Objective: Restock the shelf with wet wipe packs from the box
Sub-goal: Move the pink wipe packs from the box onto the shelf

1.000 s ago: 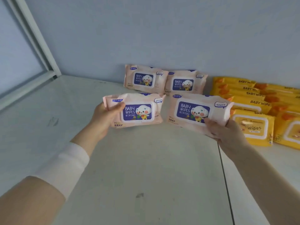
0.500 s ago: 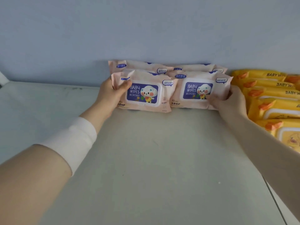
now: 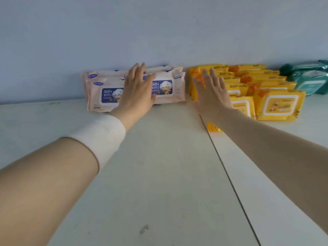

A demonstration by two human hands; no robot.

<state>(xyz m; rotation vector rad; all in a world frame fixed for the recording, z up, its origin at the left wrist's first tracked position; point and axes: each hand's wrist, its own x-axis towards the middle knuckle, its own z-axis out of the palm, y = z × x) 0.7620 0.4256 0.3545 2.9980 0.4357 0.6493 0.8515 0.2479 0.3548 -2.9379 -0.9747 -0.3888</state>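
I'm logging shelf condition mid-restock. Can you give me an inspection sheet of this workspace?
Surface: pale shelf, one seam, a few scuffs.
Job's things: pink packs in two rows at the back; box not in view.
Clutter: yellow packs and green packs to the right.
Grippers: left hand open, flat on the front pink packs; right hand open before the yellow packs, contact unclear.
Cables: nothing seen.
Surroundings: plain blue-grey wall; white wristband on the left forearm.

Left packs (image 3: pixel 165 89) against wall (image 3: pixel 159 32) on shelf (image 3: pixel 159 157), middle stack (image 3: pixel 278 103) beside, right stack (image 3: pixel 308 80) beyond
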